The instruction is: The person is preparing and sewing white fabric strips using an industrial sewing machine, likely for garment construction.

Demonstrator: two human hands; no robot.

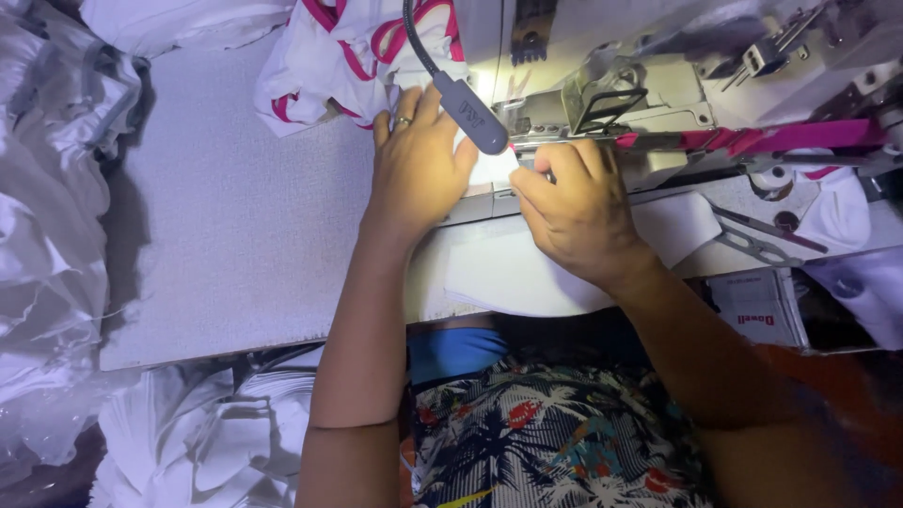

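Nearest the camera: patterned garment (pixel 555 433) of the person at the bottom edge, both forearms reaching up from it to the table (pixel 235 245).
Left hand (pixel 417 165): lies flat, fingers together and stretched forward, pressing the white fabric piece (pixel 527 268) down just left of the needle area; a ring shows on one finger.
Right hand (pixel 576 209): curled, fingertips bunched at the edge of the same white piece right by the presser foot; it looks like a pinch on the cloth edge, though the fingertips themselves are hidden.
White fabric piece: under both hands, spread from the near edge of the table up to the sewing machine (pixel 658 85), hanging slightly over that near edge.
Lamp (pixel 467 111): grey gooseneck head hanging over the gap between the hands, lit spot beneath it.
Step in hand, as judged: feeding the cloth edge to the needle, left hand steadying, right hand guiding.
Next move calls for: both hands easing the cloth forward together, fingertips kept clear of the needle.
Pink tape (pixel 771 139): runs along the machine to the right of the hands.
Scissors (pixel 762 235): on the table's right part, near the right hand but apart from it.
Far edge: white-and-pink pieces (pixel 348 56) heaped beyond the left hand.
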